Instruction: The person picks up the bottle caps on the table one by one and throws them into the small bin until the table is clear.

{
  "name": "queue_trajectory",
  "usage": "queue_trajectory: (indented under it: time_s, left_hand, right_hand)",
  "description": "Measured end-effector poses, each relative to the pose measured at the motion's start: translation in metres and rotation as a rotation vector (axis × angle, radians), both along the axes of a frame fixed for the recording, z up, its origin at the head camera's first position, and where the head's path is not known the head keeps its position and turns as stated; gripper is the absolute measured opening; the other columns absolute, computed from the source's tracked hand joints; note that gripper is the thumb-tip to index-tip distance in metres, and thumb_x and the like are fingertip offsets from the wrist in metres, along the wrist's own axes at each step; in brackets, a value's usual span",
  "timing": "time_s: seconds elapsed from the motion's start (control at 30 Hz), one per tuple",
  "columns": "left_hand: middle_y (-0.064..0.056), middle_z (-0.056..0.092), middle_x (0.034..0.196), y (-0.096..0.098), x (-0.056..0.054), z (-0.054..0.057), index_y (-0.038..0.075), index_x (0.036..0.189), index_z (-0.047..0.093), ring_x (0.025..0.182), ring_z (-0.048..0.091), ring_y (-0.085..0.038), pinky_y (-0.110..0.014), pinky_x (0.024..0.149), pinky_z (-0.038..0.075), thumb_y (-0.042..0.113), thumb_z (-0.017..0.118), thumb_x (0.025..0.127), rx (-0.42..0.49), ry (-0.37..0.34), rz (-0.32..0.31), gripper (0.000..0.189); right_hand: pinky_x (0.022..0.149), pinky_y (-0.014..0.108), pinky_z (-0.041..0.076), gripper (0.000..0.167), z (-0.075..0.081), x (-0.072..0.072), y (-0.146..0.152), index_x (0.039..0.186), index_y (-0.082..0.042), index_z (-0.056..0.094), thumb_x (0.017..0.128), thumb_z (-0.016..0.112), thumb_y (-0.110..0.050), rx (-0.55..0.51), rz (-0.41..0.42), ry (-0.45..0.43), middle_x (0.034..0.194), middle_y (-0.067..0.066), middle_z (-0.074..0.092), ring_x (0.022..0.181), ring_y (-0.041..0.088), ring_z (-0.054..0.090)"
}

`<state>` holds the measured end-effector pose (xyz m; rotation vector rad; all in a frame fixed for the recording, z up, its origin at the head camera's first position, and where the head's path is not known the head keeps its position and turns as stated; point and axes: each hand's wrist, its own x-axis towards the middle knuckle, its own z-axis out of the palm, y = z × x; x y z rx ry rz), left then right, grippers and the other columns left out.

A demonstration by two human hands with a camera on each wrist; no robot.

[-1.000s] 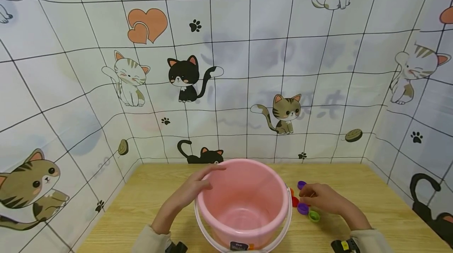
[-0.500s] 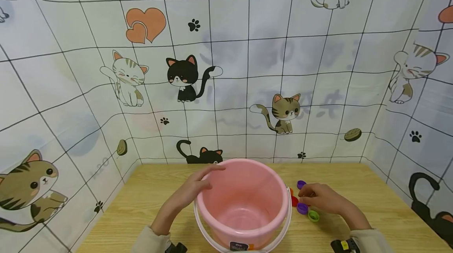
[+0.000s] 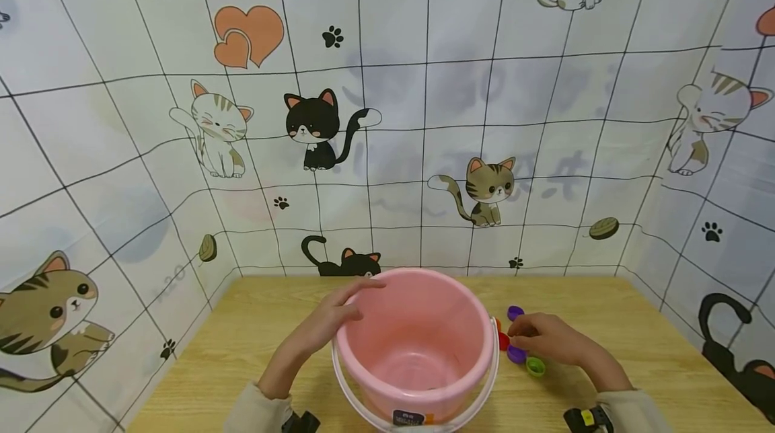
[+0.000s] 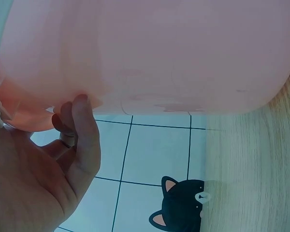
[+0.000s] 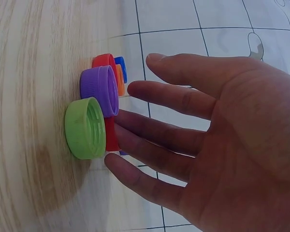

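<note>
A pink bucket (image 3: 419, 395) with a white handle stands on the table, its mouth tilted toward me. My left hand (image 3: 323, 322) grips its left rim, thumb over the inside and fingers curled on the outer wall. To the bucket's right lies a cluster of plastic bottle caps: green (image 3: 535, 367), purple (image 3: 517, 355), red (image 3: 503, 341) and a second purple cap (image 3: 515, 312) farther back. Right over them hovers my right hand (image 3: 554, 340). In the right wrist view its fingers are relaxed and spread, fingertips close by the green cap (image 5: 77, 129), nothing between thumb and fingers.
The wooden table (image 3: 272, 298) meets a cat-patterned cloth wall (image 3: 399, 171) at the back, with more cloth at both sides. The bucket's handle (image 3: 346, 389) hangs down on the near side. A blue cap (image 5: 122, 67) and an orange cap (image 5: 121, 79) sit behind the others.
The head view has shifted very slightly. Both hands, the bucket and the caps keep nearly the same places.
</note>
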<state>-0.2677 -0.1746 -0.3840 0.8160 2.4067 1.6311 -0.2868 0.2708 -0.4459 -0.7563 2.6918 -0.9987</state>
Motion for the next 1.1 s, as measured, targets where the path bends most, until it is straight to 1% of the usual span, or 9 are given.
queue_trajectory:
  time_s: [0.17, 0.4, 0.67, 0.77, 0.87, 1.0, 1.1]
  left_hand:
    - [-0.017, 0.045, 0.158, 0.0002, -0.0002, 0.0013, 0.021, 0.147, 0.056, 0.073, 0.073, -0.037, -0.038, 0.067, 0.062, 0.004, 0.049, 0.092, 0.004, -0.002, -0.005, 0.058]
    - [-0.017, 0.045, 0.158, 0.0008, -0.0003, 0.0021, 0.021, 0.147, 0.056, 0.07, 0.073, -0.033, -0.036, 0.066, 0.062, 0.005, 0.049, 0.092, 0.005, -0.005, -0.003, 0.058]
    - [-0.017, 0.047, 0.156, 0.0001, 0.0009, 0.0006, 0.022, 0.147, 0.057, 0.07, 0.073, -0.027, -0.034, 0.067, 0.062, 0.006, 0.049, 0.093, -0.001, -0.012, 0.008, 0.057]
    - [-0.015, 0.049, 0.155, -0.0003, 0.0017, 0.0005, 0.025, 0.146, 0.057, 0.069, 0.073, -0.027, -0.035, 0.067, 0.062, 0.006, 0.048, 0.093, 0.001, -0.026, 0.011, 0.057]
    - [-0.016, 0.049, 0.154, -0.0004, 0.0021, 0.0008, 0.024, 0.146, 0.057, 0.069, 0.073, -0.027, -0.035, 0.067, 0.062, 0.006, 0.048, 0.093, 0.009, -0.028, 0.005, 0.057]
    - [-0.019, 0.048, 0.155, 0.0001, 0.0017, 0.0017, 0.02, 0.147, 0.056, 0.073, 0.074, -0.028, -0.034, 0.069, 0.062, 0.006, 0.048, 0.093, 0.006, -0.006, -0.008, 0.057]
    - [-0.019, 0.048, 0.154, 0.0003, 0.0014, 0.0021, 0.02, 0.147, 0.056, 0.074, 0.074, -0.029, -0.034, 0.069, 0.062, 0.006, 0.048, 0.093, 0.002, 0.002, -0.01, 0.057]
  right_hand:
    - [0.074, 0.026, 0.053, 0.024, 0.0, -0.0001, -0.0002, 0.11, -0.003, 0.071, 0.1, 0.065, -0.024, -0.004, 0.002, 0.004, 0.102, 0.003, 0.073, 0.089, 0.004, 0.063]
    - [0.075, 0.026, 0.053, 0.026, 0.0007, 0.0002, -0.0002, 0.111, -0.002, 0.071, 0.099, 0.065, -0.025, 0.015, -0.019, 0.016, 0.103, 0.003, 0.073, 0.09, 0.005, 0.063]
    - [0.074, 0.026, 0.053, 0.025, 0.0011, 0.0006, -0.0003, 0.113, -0.002, 0.07, 0.101, 0.064, -0.023, -0.002, 0.005, -0.015, 0.103, 0.004, 0.072, 0.091, 0.007, 0.064]
    - [0.074, 0.026, 0.053, 0.025, 0.0014, 0.0009, -0.0001, 0.113, -0.002, 0.07, 0.101, 0.063, -0.023, -0.003, 0.006, -0.023, 0.104, 0.003, 0.072, 0.091, 0.007, 0.064]
    - [0.074, 0.026, 0.053, 0.025, 0.0017, 0.0015, -0.0002, 0.113, -0.002, 0.07, 0.101, 0.064, -0.023, -0.002, 0.006, -0.02, 0.104, 0.003, 0.072, 0.091, 0.008, 0.064]
    - [0.074, 0.026, 0.053, 0.024, 0.002, 0.002, -0.0004, 0.112, -0.002, 0.07, 0.1, 0.064, -0.023, -0.001, 0.011, -0.014, 0.103, 0.003, 0.072, 0.09, 0.007, 0.063]
    - [0.074, 0.026, 0.053, 0.024, 0.0022, 0.0023, -0.0004, 0.112, -0.003, 0.07, 0.1, 0.064, -0.022, 0.0, 0.012, -0.02, 0.103, 0.003, 0.072, 0.09, 0.007, 0.063]
